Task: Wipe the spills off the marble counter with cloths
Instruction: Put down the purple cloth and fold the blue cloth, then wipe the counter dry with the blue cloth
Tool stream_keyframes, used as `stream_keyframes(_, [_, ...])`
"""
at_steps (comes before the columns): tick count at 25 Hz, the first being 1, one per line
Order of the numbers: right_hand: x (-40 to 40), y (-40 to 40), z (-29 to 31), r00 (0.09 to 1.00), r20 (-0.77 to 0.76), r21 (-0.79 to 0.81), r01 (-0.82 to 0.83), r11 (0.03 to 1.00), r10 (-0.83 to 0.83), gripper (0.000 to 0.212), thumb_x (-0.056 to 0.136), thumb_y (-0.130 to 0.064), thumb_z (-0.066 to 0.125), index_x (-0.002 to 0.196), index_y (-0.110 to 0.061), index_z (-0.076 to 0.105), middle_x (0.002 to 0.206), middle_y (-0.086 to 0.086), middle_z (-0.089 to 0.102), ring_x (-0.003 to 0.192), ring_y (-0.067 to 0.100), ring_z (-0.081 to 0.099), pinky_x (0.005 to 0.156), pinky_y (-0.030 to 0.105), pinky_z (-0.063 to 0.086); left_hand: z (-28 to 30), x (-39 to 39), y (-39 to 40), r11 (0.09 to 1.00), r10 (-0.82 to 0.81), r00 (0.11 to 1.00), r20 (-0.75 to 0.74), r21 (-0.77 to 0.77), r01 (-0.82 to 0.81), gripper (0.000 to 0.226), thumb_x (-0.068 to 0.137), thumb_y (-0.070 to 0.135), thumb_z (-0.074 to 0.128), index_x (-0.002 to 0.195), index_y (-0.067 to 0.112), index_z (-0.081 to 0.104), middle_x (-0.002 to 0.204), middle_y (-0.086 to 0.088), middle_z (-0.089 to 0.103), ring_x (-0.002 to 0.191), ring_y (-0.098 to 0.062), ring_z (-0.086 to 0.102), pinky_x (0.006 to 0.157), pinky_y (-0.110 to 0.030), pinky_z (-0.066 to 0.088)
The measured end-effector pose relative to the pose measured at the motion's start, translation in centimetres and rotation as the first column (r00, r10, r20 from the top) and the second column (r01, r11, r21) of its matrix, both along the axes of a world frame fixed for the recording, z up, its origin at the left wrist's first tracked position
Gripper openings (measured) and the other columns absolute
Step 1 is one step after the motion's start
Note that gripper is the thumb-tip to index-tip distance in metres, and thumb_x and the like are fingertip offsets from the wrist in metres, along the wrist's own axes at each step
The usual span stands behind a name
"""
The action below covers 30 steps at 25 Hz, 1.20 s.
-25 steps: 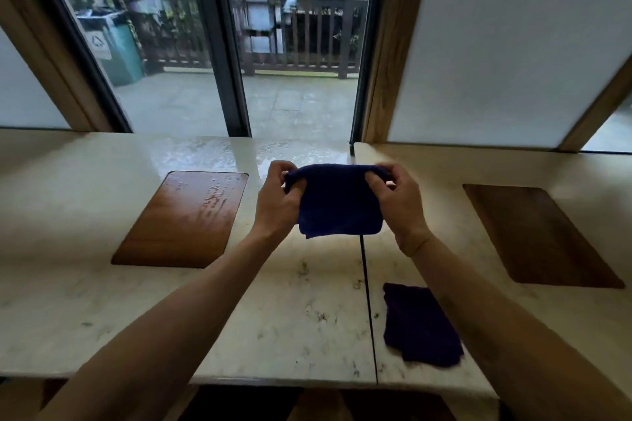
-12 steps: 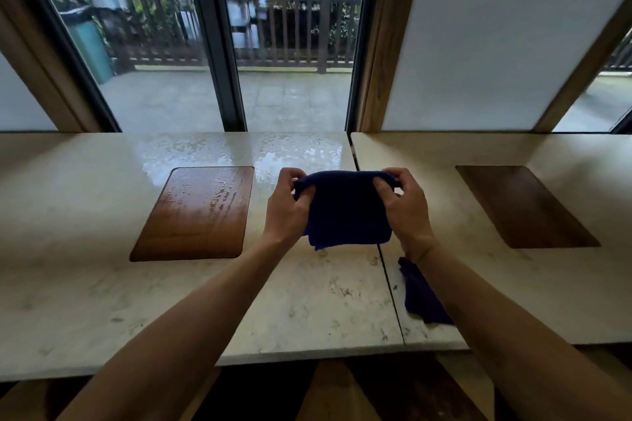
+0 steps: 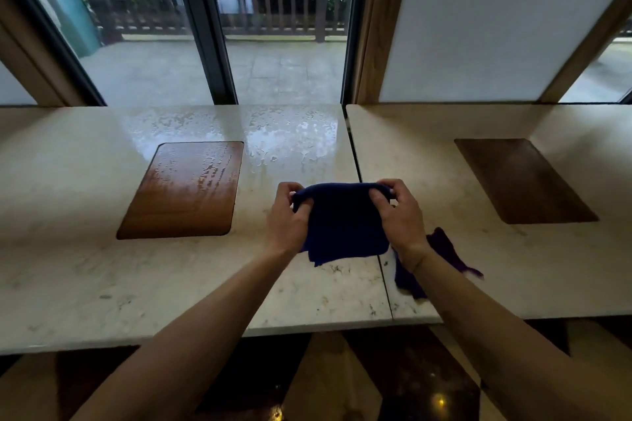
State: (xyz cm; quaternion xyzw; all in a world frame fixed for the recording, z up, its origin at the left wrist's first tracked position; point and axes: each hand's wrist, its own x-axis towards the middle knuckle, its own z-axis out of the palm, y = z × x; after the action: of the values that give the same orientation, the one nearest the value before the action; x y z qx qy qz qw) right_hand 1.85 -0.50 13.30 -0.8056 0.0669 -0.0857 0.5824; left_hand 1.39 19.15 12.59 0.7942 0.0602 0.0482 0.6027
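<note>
Above the seam near the front edge of the marble table (image 3: 85, 287), both hands hold a folded dark blue cloth (image 3: 343, 224) up by its top corners. Left hand (image 3: 287, 219) has its fingers curled shut, pinching the cloth's upper left corner between thumb and fingers; right hand (image 3: 398, 215) pinches the upper right corner the same way. Just beside the right wrist, a second dark cloth (image 3: 441, 249) lies crumpled on the table, partly hidden by the forearm. Toward the back edge by the window, water (image 3: 284, 137) beads on the marble and on the left wooden inlay (image 3: 186, 190).
</note>
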Motion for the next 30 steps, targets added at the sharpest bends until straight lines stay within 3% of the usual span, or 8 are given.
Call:
stream_keyframes(4, [-2.2,-0.8,-5.2,0.973,-0.225,0.039,-0.031,0.999,0.039,0.011,0.100,-0.031,0.056,0.108,-0.027,0.061,0.109,-0.002,0.061,0.098,0.019,0.060,0.080,0.041,0.054,-4.6,-2.3,-0.5,1.000,-0.011,0.983,-0.182,-0.030,0.006,0.006,0.101,0.015,0.051,0.105,0.019,0.051,0.099,-0.001,0.062,0.088,-0.020,0.060,0.074,-0.041,0.052])
stream_keyframes(7, [-3.6,-1.4,-8.5,0.929,-0.369,-0.024,-0.036,0.999,0.024,0.018,0.100,-0.031,0.056,0.115,-0.023,0.062,0.113,-0.003,0.060,0.098,0.013,0.057,0.074,0.031,0.051,-8.3,-3.5,-1.0,0.999,-0.009,0.928,-0.371,-0.035,-0.004,0.010,0.100,0.014,0.052,0.109,0.019,0.053,0.103,-0.005,0.065,0.091,-0.023,0.065,0.077,-0.042,0.058])
stream_keyframes(11, [-4.2,-1.8,-11.3,0.901,-0.431,-0.161,-0.025,0.987,-0.048,0.015,0.100,-0.030,0.056,0.112,-0.024,0.061,0.097,-0.011,0.058,0.084,0.003,0.052,0.066,0.024,0.042,-11.9,-4.0,-2.2,1.000,0.002,0.889,-0.459,0.023,0.010,0.013,0.100,0.015,0.052,0.111,0.019,0.050,0.104,-0.003,0.065,0.084,-0.014,0.062,0.057,-0.022,0.048])
stream_keyframes(14, [-4.3,-1.3,-12.5,0.907,-0.400,-0.286,0.015,0.958,-0.133,0.014,0.100,-0.030,0.055,0.113,-0.026,0.060,0.106,-0.005,0.057,0.098,0.016,0.057,0.070,0.025,0.042,-13.2,-3.3,-2.6,0.988,-0.023,0.897,-0.442,0.129,0.089,0.017,0.101,0.018,0.051,0.118,0.019,0.050,0.109,-0.003,0.064,0.087,-0.014,0.060,0.065,-0.028,0.053])
stream_keyframes(17, [-5.3,-0.2,-13.5,0.956,-0.227,-0.602,0.012,0.799,-0.186,0.030,0.097,-0.034,0.056,0.126,-0.028,0.055,0.127,0.003,0.050,0.115,0.025,0.048,0.088,0.039,0.045,-13.6,-2.7,-1.5,0.908,-0.057,0.925,-0.375,0.365,0.204,0.024,0.100,0.028,0.051,0.123,0.025,0.049,0.111,0.003,0.061,0.096,-0.019,0.062,0.081,-0.044,0.057])
stream_keyframes(19, [-6.3,1.4,-14.3,0.992,-0.119,-0.760,-0.114,0.640,0.036,0.040,0.094,-0.043,0.055,0.131,-0.030,0.051,0.134,0.003,0.049,0.123,0.028,0.044,0.097,0.048,0.043,-13.7,-1.9,0.4,0.830,-0.044,0.954,-0.295,0.521,0.200,0.030,0.099,0.033,0.054,0.127,0.026,0.049,0.116,0.005,0.059,0.100,-0.018,0.062,0.081,-0.041,0.056])
stream_keyframes(24, [-6.7,3.1,-18.9,0.910,-0.354,-0.826,-0.412,0.384,0.217,0.066,0.092,-0.069,0.029,0.153,-0.043,0.027,0.164,-0.002,0.022,0.151,0.031,0.014,0.116,0.068,0.008,-15.1,2.0,8.5,0.742,0.064,0.974,-0.218,0.663,0.099,0.038,0.096,0.038,0.056,0.130,0.022,0.051,0.132,-0.005,0.051,0.119,-0.023,0.050,0.090,-0.037,0.048])
stream_keyframes(30, [-6.6,3.8,-20.5,0.918,-0.368,-0.852,-0.396,0.342,0.146,0.069,0.092,-0.070,0.025,0.156,-0.045,0.012,0.167,-0.006,0.009,0.153,0.031,0.005,0.114,0.071,0.002,-16.7,7.5,20.2,0.612,0.254,0.932,-0.258,0.789,0.051,0.049,0.096,0.049,0.049,0.139,0.025,0.046,0.150,-0.013,0.034,0.137,-0.039,0.027,0.110,-0.055,0.030])
